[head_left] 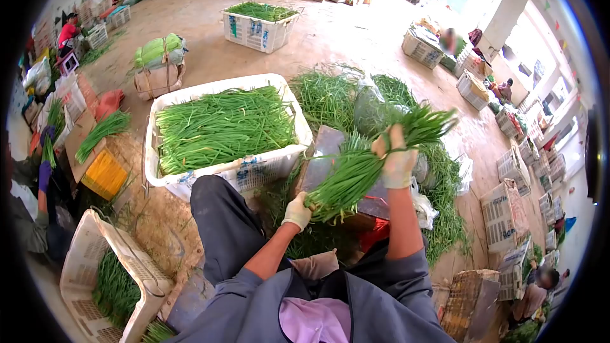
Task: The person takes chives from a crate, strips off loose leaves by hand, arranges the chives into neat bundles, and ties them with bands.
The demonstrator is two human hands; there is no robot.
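A bundle of long green stalks (346, 181) lies slantwise across both my gloved hands, over my lap. My right hand (397, 157) is wrapped round its upper part, with leafy tips hanging out to the right. Closed on the lower left end of the same bundle is my left hand (297, 212). Just ahead and to the left stands a white plastic crate (152, 146), filled with rows of similar green stalks (225, 128). Loose green stalks (324, 98) are heaped beyond the bundle, beside a clear plastic bag (368, 108).
A tilted white crate (136, 257) with greens is at the lower left. A co-worker's purple-gloved hand (44, 176) holds stalks at the far left, near a yellow box (106, 173). Another full crate (260, 33) stands farther ahead. Crates line the right side.
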